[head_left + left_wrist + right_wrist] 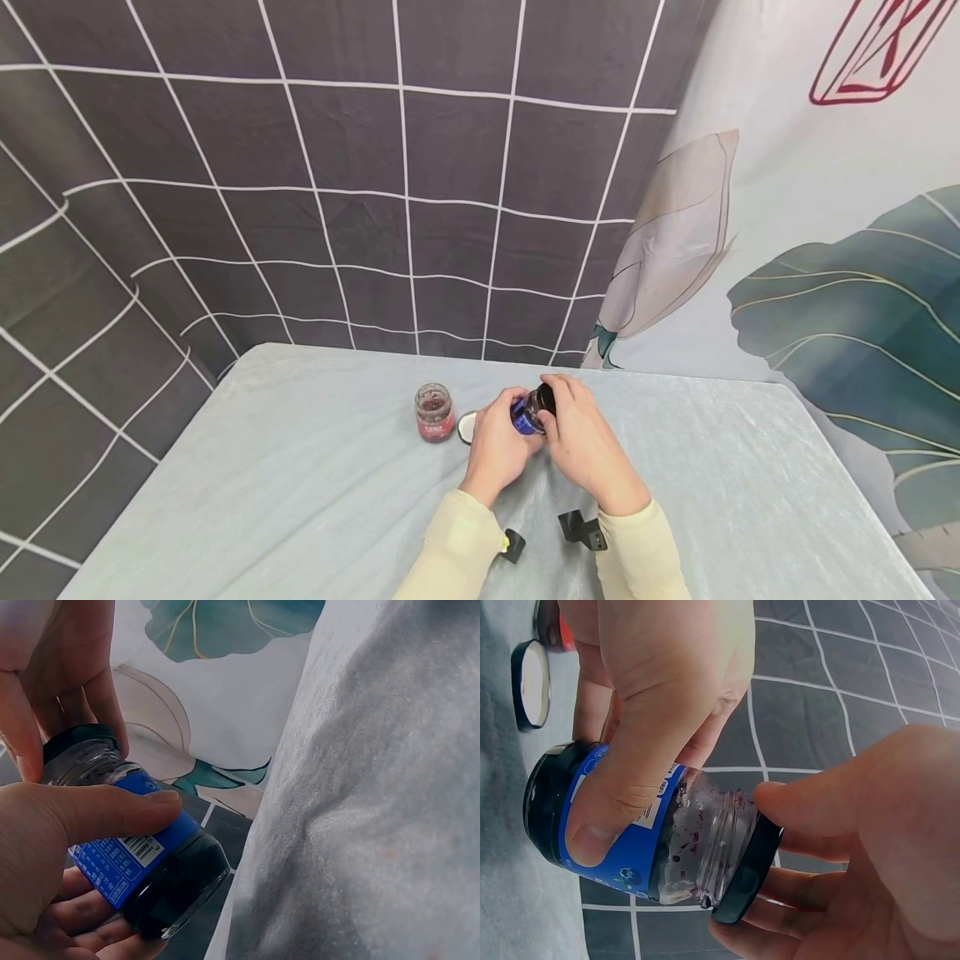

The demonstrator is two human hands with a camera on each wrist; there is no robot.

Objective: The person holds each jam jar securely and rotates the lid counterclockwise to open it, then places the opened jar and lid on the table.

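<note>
My left hand (497,450) grips a glass jar (619,817) with a blue label, its thumb laid across the label. The jar leans toward my right hand (588,442), whose thumb and fingers pinch the black lid (748,868) by its edge. Clear screw threads show just below the lid, and dark bits cling to the inside of the glass. In the left wrist view the dark contents (180,881) fill the base end. Beside my left hand on the table lies a loose lid (467,427), its white inner side up.
An open glass jar (435,414) with a red label and dark red residue stands left of the loose lid. A pale cloth covers the table (300,500). Behind it hang a dark grid-patterned curtain (360,242) and a leaf-print one (847,333). Black wrist mounts (581,531) sit at both sleeves.
</note>
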